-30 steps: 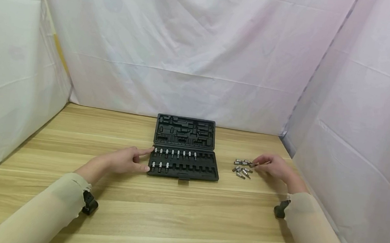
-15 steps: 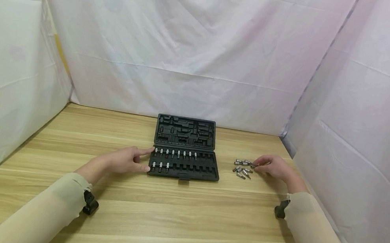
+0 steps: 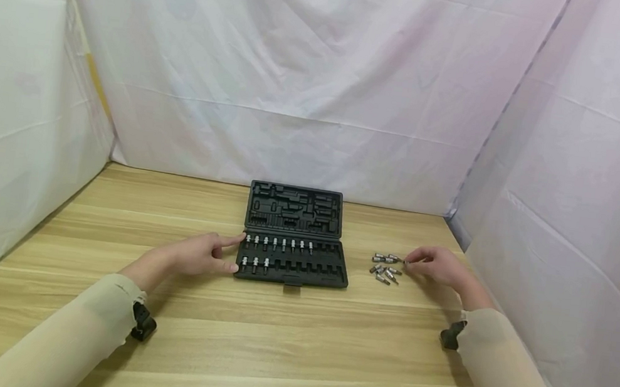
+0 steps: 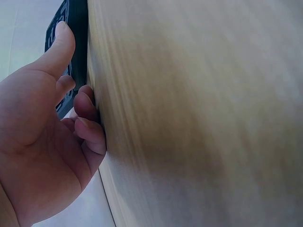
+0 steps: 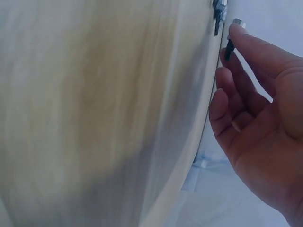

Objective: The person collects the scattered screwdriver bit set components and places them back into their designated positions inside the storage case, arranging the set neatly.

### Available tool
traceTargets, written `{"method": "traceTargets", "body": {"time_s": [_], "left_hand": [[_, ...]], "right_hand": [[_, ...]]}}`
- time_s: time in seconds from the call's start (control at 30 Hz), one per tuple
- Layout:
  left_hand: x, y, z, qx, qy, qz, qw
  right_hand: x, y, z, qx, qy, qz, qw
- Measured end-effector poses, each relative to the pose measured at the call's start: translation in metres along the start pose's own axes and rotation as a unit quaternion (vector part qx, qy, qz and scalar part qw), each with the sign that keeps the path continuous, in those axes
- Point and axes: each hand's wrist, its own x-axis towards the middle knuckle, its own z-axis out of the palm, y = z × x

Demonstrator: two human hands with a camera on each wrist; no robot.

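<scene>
Loose bit sockets (image 3: 383,279) lie beside the black case (image 3: 306,280), white cloth (image 3: 309,92) behind.

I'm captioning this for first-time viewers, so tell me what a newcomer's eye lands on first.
An open black case stands out first, dark on the pale table, its tray partly filled with metal bits. To its right lies a loose cluster of more bits, beside the right grip, which pinches one bit. The left grip touches the case's left edge.
</scene>
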Motion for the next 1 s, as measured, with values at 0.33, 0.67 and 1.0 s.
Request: {"method": "traceTargets", "body": {"time_s": [0.33, 0.67, 1.0], "left_hand": [[0.000, 0.001, -0.001, 0.003, 0.000, 0.001, 1.0000], [0.000, 0.000, -0.001, 0.003, -0.002, -0.001, 1.0000], [0.002, -0.003, 0.000, 0.015, -0.005, -0.005, 0.9999]], "right_hand": [[0.011, -0.032, 0.005, 0.051, 0.005, -0.021, 0.998], [0.020, -0.070, 0.022, 0.133, -0.019, -0.060, 0.989], [0.030, -0.102, 0.040, 0.202, -0.057, -0.075, 0.975]]}}
